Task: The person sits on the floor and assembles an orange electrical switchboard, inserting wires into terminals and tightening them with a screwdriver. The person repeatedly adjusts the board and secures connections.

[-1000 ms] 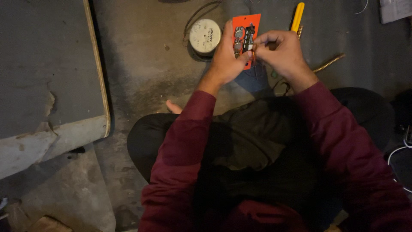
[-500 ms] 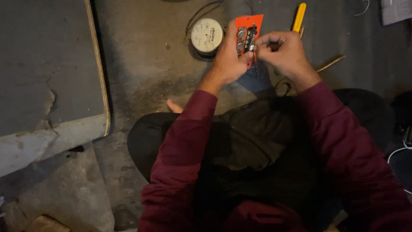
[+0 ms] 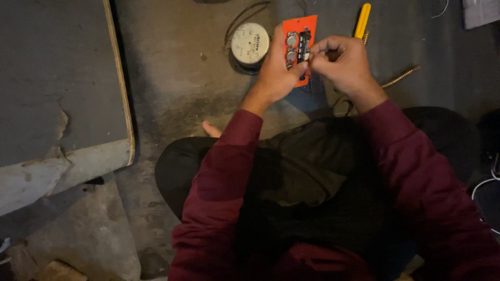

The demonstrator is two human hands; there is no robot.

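— What has the left hand [image 3: 275,73] got?

— It grips an orange circuit board [image 3: 299,47] by its lower left edge, held upright above the concrete floor [image 3: 182,88], thumb pressed across the face beside a row of round silver parts.

— And the right hand [image 3: 341,65]?

— Curled tight at the board's right edge, fingertips pinched on something small there; what exactly, I cannot tell.

— Anything nearby?

— A round white-faced dial unit [image 3: 250,44] with a dark cable lies on the floor just left of the board. A yellow-handled tool [image 3: 362,20] lies beyond the right hand, and a coiled metal spring [image 3: 400,77] to its right. A grey board [image 3: 57,78] covers the far left.
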